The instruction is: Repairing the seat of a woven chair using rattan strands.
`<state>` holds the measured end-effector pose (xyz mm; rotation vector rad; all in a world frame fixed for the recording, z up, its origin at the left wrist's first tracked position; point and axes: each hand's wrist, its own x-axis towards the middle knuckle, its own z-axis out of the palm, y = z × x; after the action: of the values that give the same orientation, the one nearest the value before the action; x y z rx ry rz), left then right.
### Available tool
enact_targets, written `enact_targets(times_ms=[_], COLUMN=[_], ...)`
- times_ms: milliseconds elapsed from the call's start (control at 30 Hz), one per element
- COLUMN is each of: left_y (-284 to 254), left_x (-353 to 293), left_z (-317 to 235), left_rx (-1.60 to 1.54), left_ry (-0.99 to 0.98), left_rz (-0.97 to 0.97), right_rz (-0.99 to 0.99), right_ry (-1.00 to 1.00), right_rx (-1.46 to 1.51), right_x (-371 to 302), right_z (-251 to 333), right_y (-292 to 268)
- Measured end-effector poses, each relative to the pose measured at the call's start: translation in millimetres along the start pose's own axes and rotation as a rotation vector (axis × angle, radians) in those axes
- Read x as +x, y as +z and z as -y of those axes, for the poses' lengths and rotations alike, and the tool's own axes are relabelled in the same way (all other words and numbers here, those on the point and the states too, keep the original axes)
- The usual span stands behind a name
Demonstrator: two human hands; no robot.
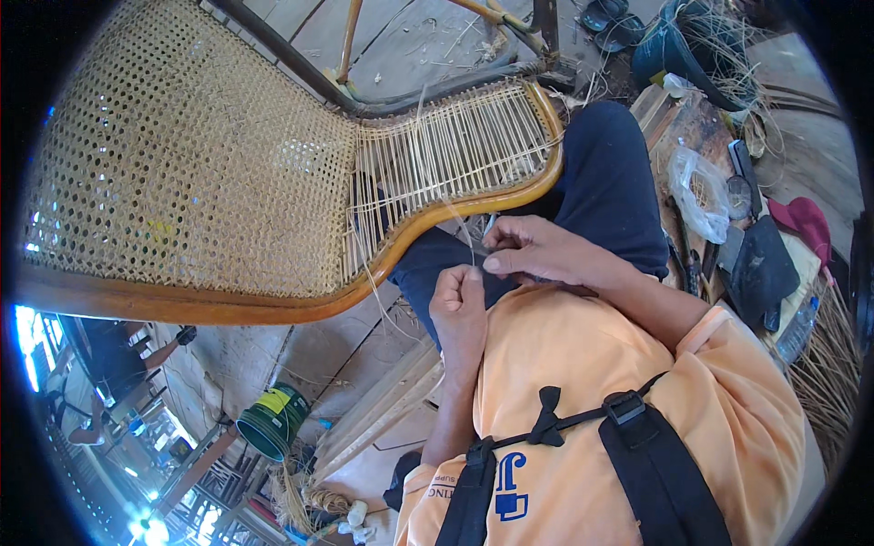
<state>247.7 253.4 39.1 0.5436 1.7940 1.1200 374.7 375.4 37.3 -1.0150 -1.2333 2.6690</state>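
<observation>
A thin cane strand (469,238) runs from the chair's woven edge down to my left hand (459,305), whose thumb and forefinger are pinched on its end. Just right of it, my right hand (542,252) has its fingers curled and its thumb close to the strand. Something dark and narrow shows by the right fingertips, too small to tell. Across my lap lies a chair with an orange-brown curved wooden frame (437,217). Its long panel of woven cane (209,155) has a close mesh, while the narrower section (455,146) carries mostly parallel strands with some crossing ones. Loose strand ends hang over the frame.
To my right, a low board holds a clear plastic bag (699,193), a dark red cap (801,225) and tools. Beyond stands a dark bucket (687,55) with cane scraps. A green bucket (273,420) is at lower left; another person (109,359) is at far left.
</observation>
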Motion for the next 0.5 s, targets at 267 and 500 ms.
enact_targets(times_ms=[267,500], left_y=[5.4,-5.0], left_x=[2.8,-6.8], left_z=[1.1,-0.1], left_rx=[-0.088,0.041], left_ry=[0.001,0.059], left_rz=[-0.023,0.053], right_rz=[0.034,0.088], right_ry=[0.008,0.011], right_rx=[-0.076,0.164], right_x=[-2.5,-4.8], right_z=[7.3,-10.8], right_y=[9.1,10.5])
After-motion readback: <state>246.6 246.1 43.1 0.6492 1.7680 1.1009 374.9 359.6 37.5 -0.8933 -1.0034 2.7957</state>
